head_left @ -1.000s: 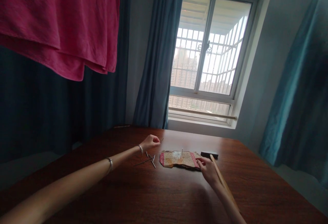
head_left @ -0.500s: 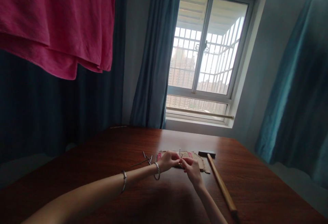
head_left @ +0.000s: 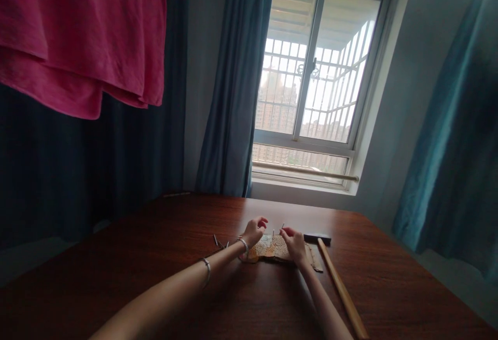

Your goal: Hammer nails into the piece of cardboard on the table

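My left hand (head_left: 254, 231), with bracelets on its wrist and forearm, hovers over the left part of a flat patterned pad (head_left: 268, 251). Its fingers are curved and apart, with nothing in them. A thin metal nail (head_left: 273, 235) stands upright on the pad between my hands. My right hand (head_left: 294, 245) pinches another nail (head_left: 282, 226) by thumb and forefinger above the pad's right half. Several loose nails (head_left: 215, 239) lie on the table, partly hidden behind my left wrist.
A hammer lies to the right of the pad, its dark head (head_left: 318, 239) at the back and its wooden handle (head_left: 342, 289) pointing towards me. The brown wooden table (head_left: 194, 215) reaches the window wall. A pink cloth (head_left: 85, 44) hangs at the upper left.
My hands were together at one upright nail; now they are apart. The left has let go and moved up and left. My right hand has moved slightly right and shows a nail in its pinch.
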A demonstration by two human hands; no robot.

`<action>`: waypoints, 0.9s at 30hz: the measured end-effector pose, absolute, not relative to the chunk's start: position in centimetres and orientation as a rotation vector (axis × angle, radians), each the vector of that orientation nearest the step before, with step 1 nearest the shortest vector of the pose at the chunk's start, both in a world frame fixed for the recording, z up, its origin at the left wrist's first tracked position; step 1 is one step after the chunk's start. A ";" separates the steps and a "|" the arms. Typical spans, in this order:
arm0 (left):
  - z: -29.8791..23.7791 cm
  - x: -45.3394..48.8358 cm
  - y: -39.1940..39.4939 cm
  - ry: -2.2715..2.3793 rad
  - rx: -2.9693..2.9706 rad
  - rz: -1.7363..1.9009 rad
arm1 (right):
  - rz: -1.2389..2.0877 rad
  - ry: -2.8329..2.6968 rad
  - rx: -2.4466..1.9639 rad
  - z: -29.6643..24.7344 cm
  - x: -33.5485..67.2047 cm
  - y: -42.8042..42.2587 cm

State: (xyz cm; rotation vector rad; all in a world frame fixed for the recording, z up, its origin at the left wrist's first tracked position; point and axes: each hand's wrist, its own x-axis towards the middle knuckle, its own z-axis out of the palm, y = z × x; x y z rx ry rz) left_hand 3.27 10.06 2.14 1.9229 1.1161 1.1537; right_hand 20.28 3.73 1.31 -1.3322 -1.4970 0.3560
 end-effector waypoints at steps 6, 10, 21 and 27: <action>0.6 5.8 11.6 1.115 1.564 1.250 | 0.346 -1.566 -1.349 -0.1 19.6 5.8; 0.2 6.7 10.7 1.094 1.467 1.238 | 0.346 -1.594 -1.368 -0.7 19.6 6.0; 0.0 6.4 10.5 1.083 1.614 1.116 | 0.318 -1.653 -1.382 -1.0 19.6 5.6; -0.1 6.2 10.3 1.021 1.777 1.084 | 0.267 -1.679 -1.368 -1.5 19.7 5.6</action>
